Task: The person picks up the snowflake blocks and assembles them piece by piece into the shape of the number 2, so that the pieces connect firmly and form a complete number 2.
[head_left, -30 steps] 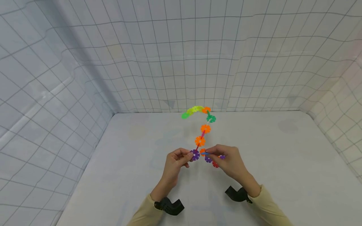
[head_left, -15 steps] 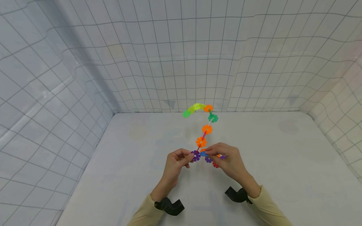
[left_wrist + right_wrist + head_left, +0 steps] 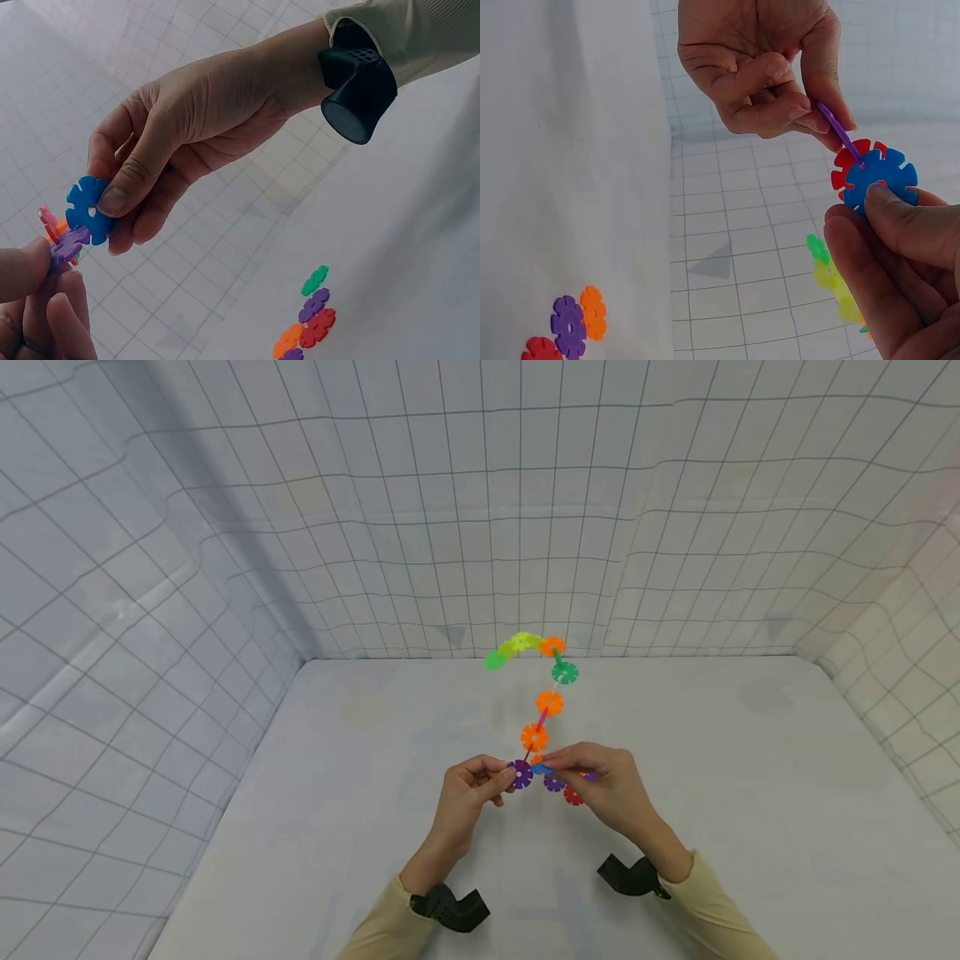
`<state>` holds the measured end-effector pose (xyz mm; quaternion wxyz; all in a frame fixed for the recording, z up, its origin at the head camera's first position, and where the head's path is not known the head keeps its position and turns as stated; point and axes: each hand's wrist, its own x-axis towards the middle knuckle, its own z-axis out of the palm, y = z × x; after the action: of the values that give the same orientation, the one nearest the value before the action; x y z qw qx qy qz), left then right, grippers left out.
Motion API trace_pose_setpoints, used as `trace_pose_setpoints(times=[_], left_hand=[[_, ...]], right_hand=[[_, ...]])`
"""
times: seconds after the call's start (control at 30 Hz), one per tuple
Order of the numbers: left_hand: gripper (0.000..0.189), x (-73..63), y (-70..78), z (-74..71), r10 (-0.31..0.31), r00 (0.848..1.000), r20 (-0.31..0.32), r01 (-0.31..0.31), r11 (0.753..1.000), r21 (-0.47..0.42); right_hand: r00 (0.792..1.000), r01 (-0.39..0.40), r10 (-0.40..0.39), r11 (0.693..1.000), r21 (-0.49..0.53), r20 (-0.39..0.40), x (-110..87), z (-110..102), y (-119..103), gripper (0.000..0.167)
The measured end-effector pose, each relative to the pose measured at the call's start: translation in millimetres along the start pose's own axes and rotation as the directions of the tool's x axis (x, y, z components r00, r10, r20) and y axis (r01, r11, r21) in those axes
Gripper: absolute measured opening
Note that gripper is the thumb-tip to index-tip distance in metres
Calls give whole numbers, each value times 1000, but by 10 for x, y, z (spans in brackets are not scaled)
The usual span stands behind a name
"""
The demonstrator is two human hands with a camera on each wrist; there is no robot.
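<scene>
My left hand (image 3: 463,793) pinches a purple slotted snowflake disc (image 3: 521,775) between thumb and fingers. From that disc a chain of joined discs extends away and curves left: orange discs (image 3: 550,702), a green disc (image 3: 565,672), then yellow ones (image 3: 522,642) and a light green end disc (image 3: 495,660). My right hand (image 3: 603,781) pinches a blue snowflake disc (image 3: 881,180). In the right wrist view the purple disc's edge meets a slot at the blue disc's rim; how deep it sits cannot be told. A red disc (image 3: 843,159) shows behind the blue one.
Loose discs lie on the white table (image 3: 360,827) below the right hand, among them a purple disc (image 3: 554,782) and a red disc (image 3: 573,796). Grid-patterned white walls (image 3: 555,527) enclose the table at the back and sides. Each wrist wears a black camera mount (image 3: 450,908).
The blue disc has turned from edge-on to flatter and come against the purple disc. The chain has shifted slightly right, its far end a little higher. Both hands keep their hold.
</scene>
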<state>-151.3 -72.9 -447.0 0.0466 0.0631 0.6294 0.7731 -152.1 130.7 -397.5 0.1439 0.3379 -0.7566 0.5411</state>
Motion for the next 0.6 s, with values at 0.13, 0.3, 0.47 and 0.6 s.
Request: trace_pose_setpoints(times=[0.13, 0.3, 0.47, 0.6], left_hand=[[21, 2, -4, 6, -2, 1000, 10, 2, 1000, 7], [22, -2, -12, 15, -13, 1000, 6, 13, 1000, 3], [19, -9, -15, 16, -20, 1000, -13, 20, 1000, 13], [17, -17, -10, 15, -23, 999, -23, 23, 1000, 15]], right_hand=[[1000, 16, -16, 1000, -2, 12, -4, 9, -4, 23], [1000, 25, -25, 1000, -2, 14, -13, 27, -1, 23], [999, 38, -38, 999, -9, 2, -16, 67, 5, 22], [997, 70, -71, 997, -21, -21, -20, 97, 1, 24]])
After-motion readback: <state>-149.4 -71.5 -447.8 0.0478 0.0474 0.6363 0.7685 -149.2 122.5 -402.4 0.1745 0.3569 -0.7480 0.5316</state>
